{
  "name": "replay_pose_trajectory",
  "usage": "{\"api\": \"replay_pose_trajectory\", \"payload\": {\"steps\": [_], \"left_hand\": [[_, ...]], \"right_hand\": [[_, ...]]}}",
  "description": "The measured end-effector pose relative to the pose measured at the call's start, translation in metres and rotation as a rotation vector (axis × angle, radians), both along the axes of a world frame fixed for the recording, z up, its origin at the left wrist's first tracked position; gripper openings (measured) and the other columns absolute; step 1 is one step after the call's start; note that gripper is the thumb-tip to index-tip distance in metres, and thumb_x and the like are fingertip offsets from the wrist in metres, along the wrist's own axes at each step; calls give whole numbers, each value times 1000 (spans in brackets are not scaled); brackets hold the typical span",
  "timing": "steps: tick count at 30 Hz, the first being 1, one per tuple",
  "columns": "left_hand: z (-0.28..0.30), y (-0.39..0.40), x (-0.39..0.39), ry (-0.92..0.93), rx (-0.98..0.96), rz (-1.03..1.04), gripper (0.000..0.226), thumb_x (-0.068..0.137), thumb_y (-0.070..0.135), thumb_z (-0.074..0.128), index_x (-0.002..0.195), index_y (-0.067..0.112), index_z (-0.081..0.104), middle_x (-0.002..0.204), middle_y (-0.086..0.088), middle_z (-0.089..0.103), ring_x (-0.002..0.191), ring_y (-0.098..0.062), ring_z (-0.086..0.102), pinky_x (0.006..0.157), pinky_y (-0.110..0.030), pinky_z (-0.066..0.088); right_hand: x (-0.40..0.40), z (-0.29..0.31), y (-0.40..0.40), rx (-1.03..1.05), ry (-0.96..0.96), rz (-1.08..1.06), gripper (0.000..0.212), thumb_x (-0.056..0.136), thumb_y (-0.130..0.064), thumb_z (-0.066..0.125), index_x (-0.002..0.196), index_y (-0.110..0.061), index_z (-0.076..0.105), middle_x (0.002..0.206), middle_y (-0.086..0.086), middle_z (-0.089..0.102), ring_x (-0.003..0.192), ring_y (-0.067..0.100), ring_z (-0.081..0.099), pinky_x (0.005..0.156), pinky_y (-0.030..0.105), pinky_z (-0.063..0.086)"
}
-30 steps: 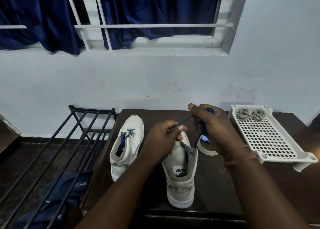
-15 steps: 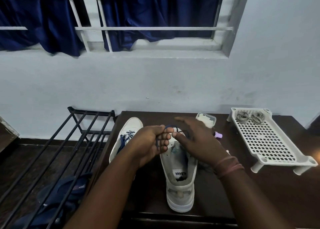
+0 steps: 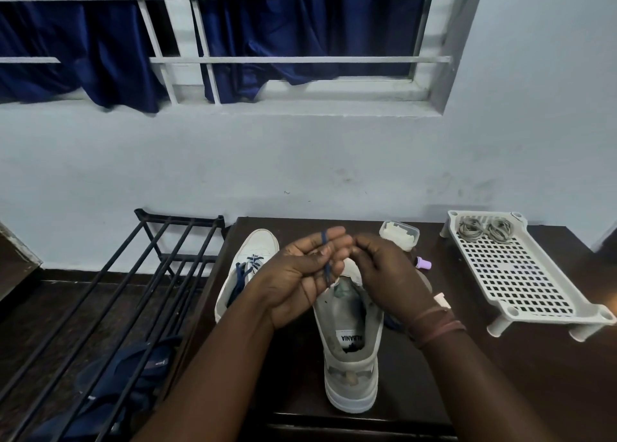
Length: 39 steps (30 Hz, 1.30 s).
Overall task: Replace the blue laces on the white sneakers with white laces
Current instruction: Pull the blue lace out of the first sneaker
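Two white sneakers stand on a dark brown table [image 3: 500, 375]. The near sneaker [image 3: 350, 368] points away from me, heel toward me, its tongue exposed. My left hand [image 3: 300, 274] is above its front with a blue lace [image 3: 325, 258] wrapped over the fingers. My right hand [image 3: 387, 274] is close beside it, fingers curled at the lace; part of the lace lies dark under my right wrist. The far left sneaker [image 3: 247, 268] carries its blue lace [image 3: 242, 278]. Coiled white laces [image 3: 485, 231] lie in a white perforated tray [image 3: 521, 281] at the right.
A small clear lidded box [image 3: 399, 236] and a little pink-purple object [image 3: 424, 264] sit behind my right hand. A black metal rack [image 3: 133, 291] stands left of the table, with dark blue footwear [image 3: 120, 381] beneath it. A wall and barred window are behind.
Both hands dropped from a raised stretch of blue lace to the near sneaker's front and came together. The lace now loops over my left fingers.
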<state>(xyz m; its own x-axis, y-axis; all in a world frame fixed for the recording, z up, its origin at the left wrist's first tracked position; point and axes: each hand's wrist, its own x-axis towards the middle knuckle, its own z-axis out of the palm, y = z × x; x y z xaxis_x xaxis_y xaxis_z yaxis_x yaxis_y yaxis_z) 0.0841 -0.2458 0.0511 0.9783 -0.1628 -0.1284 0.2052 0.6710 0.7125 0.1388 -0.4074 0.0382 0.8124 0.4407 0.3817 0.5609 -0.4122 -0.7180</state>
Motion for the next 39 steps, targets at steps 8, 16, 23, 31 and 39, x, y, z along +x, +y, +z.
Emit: {"api": "replay_pose_trajectory", "payload": {"steps": [8, 16, 23, 31, 39], "left_hand": [[-16, -3, 17, -41, 135, 445, 37, 93, -16, 53, 122, 4, 65, 119, -14, 72, 109, -21, 71, 82, -25, 59], [-20, -8, 10, -113, 765, 379, 29, 89, -4, 68, 115, 7, 74, 90, -3, 78, 82, -8, 73, 69, -17, 54], [-20, -16, 7, -225, 704, 134, 38, 98, -11, 45, 100, 14, 73, 91, -8, 75, 84, -16, 68, 78, -23, 55], [-19, -16, 7, -162, 353, -35, 33, 96, -3, 41, 117, -11, 65, 84, -11, 64, 73, -16, 57, 71, -22, 48], [-14, -11, 16, -77, 4, 268, 31, 101, -8, 40, 126, -4, 59, 118, -18, 71, 104, -21, 72, 92, -28, 58]], "right_hand": [[-9, -6, 10, -308, -65, 173, 15, 95, -19, 49, 89, -17, 63, 84, 0, 63, 79, 17, 57, 74, 38, 47], [-9, 28, -5, -258, -140, 70, 19, 93, -23, 61, 75, -23, 54, 73, -11, 56, 72, 10, 54, 67, 29, 41], [-2, 34, -14, -102, -181, -104, 9, 85, -14, 67, 80, -22, 66, 78, -10, 62, 80, 5, 57, 71, 18, 41], [4, 21, -16, 113, -5, -163, 12, 86, -10, 67, 83, -21, 73, 84, -10, 69, 84, 3, 64, 75, 17, 47], [-3, -1, 0, -237, 16, 57, 21, 93, -17, 60, 73, -13, 60, 69, 0, 59, 67, 16, 53, 67, 34, 42]]}}
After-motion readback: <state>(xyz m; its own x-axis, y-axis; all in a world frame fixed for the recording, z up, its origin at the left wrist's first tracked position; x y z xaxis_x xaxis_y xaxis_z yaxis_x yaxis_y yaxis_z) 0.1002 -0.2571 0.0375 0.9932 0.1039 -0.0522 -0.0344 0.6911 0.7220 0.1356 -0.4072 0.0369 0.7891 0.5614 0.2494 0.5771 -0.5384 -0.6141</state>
